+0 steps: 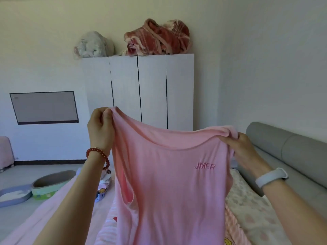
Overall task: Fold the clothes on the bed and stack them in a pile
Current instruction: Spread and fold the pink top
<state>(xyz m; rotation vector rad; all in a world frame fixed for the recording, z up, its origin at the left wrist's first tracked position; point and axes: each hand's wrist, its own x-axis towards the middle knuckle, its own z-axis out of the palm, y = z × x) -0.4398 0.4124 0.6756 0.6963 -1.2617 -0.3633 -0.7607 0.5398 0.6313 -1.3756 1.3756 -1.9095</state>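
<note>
While we hold it up in the air above the bed (53, 207), the pink tank top (169, 183) hangs full length in front of us, its scooped neckline sagging between two raised shoulder straps and the letters JMER stitched in darker pink on the chest. Our left hand (100, 129) pinches one strap at the top, thumb and curled fingers closed on the bunched cloth; our right hand (242, 150) grips the other strap, which is crumpled over the fingers. A red bead bracelet (98, 153) sits on the left wrist and a pale band (271, 176) on the right. One armhole gapes open below the left hand, showing a deeper pink inside. The top's lower hem runs off the bottom edge of the view, and the garment hides most of the bed behind it, so we cannot tell how many other clothes lie there; only a small heap of mixed cloth (104, 186) peeps out beside the top's left edge, and a bit of yellow print shows at its lower right. To the right of the top lies a patterned cover (247, 206), and beyond that a grey padded headboard (283, 149). Behind the top stands a white wardrobe (152, 89) with a red blanket (157, 38) and a pale bundle (93, 45) on it. Left of the top, on the floor, sit an oval scratcher (51, 183) and a grey tray (13, 195).
</note>
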